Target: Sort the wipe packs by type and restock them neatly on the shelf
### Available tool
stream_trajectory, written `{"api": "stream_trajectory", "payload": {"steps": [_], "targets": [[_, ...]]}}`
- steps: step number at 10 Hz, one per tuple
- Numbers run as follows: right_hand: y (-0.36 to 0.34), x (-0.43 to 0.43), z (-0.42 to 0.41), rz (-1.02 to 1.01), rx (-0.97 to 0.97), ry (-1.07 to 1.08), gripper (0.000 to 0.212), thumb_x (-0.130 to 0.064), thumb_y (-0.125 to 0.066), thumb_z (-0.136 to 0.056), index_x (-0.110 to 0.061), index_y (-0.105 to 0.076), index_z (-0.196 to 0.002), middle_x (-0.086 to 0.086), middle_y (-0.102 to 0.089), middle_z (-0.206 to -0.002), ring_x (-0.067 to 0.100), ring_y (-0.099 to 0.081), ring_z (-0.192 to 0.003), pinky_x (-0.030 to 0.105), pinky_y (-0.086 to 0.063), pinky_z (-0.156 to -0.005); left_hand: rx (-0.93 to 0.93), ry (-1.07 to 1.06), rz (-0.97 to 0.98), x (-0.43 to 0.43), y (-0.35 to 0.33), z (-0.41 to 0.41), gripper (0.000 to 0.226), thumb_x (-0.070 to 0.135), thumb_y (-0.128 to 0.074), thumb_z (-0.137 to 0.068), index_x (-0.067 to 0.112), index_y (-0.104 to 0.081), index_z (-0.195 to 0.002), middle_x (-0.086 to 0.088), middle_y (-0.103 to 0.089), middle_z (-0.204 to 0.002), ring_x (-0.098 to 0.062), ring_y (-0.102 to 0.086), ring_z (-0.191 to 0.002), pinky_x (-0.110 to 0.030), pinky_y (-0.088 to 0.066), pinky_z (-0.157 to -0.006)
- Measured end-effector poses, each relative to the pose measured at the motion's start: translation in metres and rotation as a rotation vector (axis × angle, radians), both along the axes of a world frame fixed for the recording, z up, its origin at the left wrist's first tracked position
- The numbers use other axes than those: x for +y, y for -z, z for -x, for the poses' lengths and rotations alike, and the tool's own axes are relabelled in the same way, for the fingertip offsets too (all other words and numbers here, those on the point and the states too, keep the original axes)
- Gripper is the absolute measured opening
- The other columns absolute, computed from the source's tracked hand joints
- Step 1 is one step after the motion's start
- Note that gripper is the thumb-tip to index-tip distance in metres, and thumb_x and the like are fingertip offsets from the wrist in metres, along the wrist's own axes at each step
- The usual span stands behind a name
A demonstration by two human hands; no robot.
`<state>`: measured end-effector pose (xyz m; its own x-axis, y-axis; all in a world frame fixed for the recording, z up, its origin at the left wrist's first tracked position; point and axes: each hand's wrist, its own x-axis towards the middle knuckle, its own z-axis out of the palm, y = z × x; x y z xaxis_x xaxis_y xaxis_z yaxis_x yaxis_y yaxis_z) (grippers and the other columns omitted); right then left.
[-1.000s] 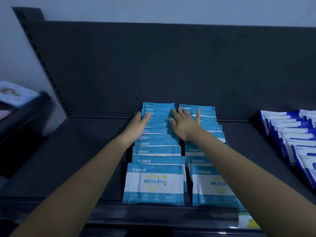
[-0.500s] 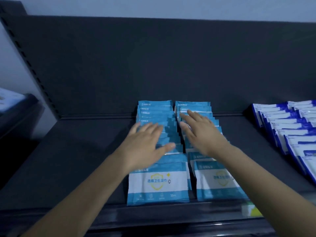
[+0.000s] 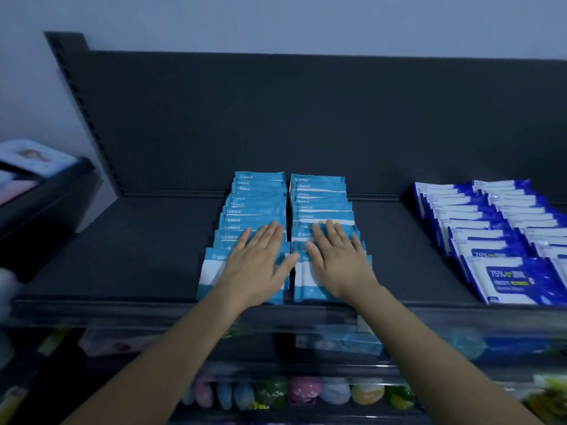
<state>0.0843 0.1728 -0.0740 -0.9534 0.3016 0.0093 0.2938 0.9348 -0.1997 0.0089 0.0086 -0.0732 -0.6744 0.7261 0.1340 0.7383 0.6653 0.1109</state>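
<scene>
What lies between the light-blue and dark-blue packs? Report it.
Nothing: bare shelf separates light-blue packs from dark-blue packs, in the head view.

Two wipe-pack rows point(image 3: 257, 204) side by side mid-shelf point(image 3: 122, 256) — a hand point(image 3: 257, 268) atop each front, further packs point(image 3: 491, 228) far right.

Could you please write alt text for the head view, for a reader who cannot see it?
A left hand and a right hand lie flat on two side-by-side rows of light blue wipe packs on a dark shelf. Further right sit dark blue wipe packs.
</scene>
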Motion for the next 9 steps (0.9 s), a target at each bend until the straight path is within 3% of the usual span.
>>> {"api": "stream_trajectory", "payload": {"steps": [1, 2, 3, 6, 8, 9], "targets": [[0.003, 0.001, -0.014, -0.012, -0.032, -0.032, 0.060, -0.044, -0.010, -0.103, -0.019, 0.009, -0.153, 0.002, 0.021, -0.158, 0.020, 0.019, -0.146, 0.043, 0.010, -0.117, -0.002, 0.116, -0.022, 0.018, -0.002, -0.023, 0.065, 0.056, -0.010, -0.099, 0.024, 0.008, -0.153, 0.011, 0.014, -0.158, -0.002, 0.014, -0.144, -0.031, 0.010, -0.119], [0.001, 0.009, -0.028, 0.117, -0.069, -0.125, 0.055, -0.032, -0.013, -0.105, -0.013, 0.007, -0.152, 0.005, 0.014, -0.160, 0.019, 0.014, -0.147, 0.038, 0.006, -0.119, -0.072, 0.157, 0.076, 0.026, 0.005, -0.035, 0.058, 0.047, -0.008, -0.101, 0.025, 0.013, -0.151, 0.011, 0.017, -0.158, -0.003, 0.019, -0.143, -0.033, 0.012, -0.119], [-0.003, 0.017, -0.037, 0.122, -0.083, -0.193, 0.054, -0.027, -0.016, -0.106, -0.010, 0.005, -0.152, 0.007, 0.010, -0.160, 0.018, 0.008, -0.148, 0.033, 0.001, -0.120, -0.075, 0.133, 0.130, 0.026, 0.007, -0.038, 0.058, 0.046, -0.009, -0.102, 0.025, 0.013, -0.152, 0.009, 0.017, -0.158, -0.006, 0.017, -0.145, -0.035, 0.014, -0.118], [0.000, 0.005, -0.058, -0.007, -0.097, -0.130, 0.054, -0.032, -0.013, -0.106, -0.014, 0.007, -0.152, 0.005, 0.011, -0.160, 0.019, 0.006, -0.148, 0.031, 0.001, -0.118, -0.050, 0.085, 0.199, 0.027, 0.000, -0.050, 0.057, 0.043, -0.012, -0.103, 0.024, 0.008, -0.153, 0.007, 0.017, -0.159, -0.011, 0.014, -0.146, -0.036, 0.012, -0.118], [-0.013, 0.014, -0.081, -0.088, -0.025, -0.098, 0.056, -0.043, -0.023, -0.104, -0.023, -0.007, -0.154, 0.006, -0.010, -0.161, 0.023, -0.011, -0.148, 0.037, -0.013, -0.118, 0.039, 0.029, 0.133, 0.029, -0.013, -0.058, 0.062, 0.048, -0.019, -0.102, 0.019, -0.003, -0.154, 0.001, 0.003, -0.161, -0.018, 0.000, -0.148, -0.039, 0.000, -0.120], [-0.023, 0.019, -0.102, -0.196, 0.040, -0.002, 0.053, -0.038, -0.030, -0.102, -0.021, -0.021, -0.152, 0.003, -0.029, -0.156, 0.027, -0.030, -0.140, 0.037, -0.024, -0.111, 0.068, -0.021, 0.105, 0.028, -0.020, -0.070, 0.066, 0.055, -0.021, -0.099, 0.019, -0.013, -0.153, -0.002, -0.015, -0.160, -0.021, -0.016, -0.146, -0.038, -0.012, -0.119]]}}
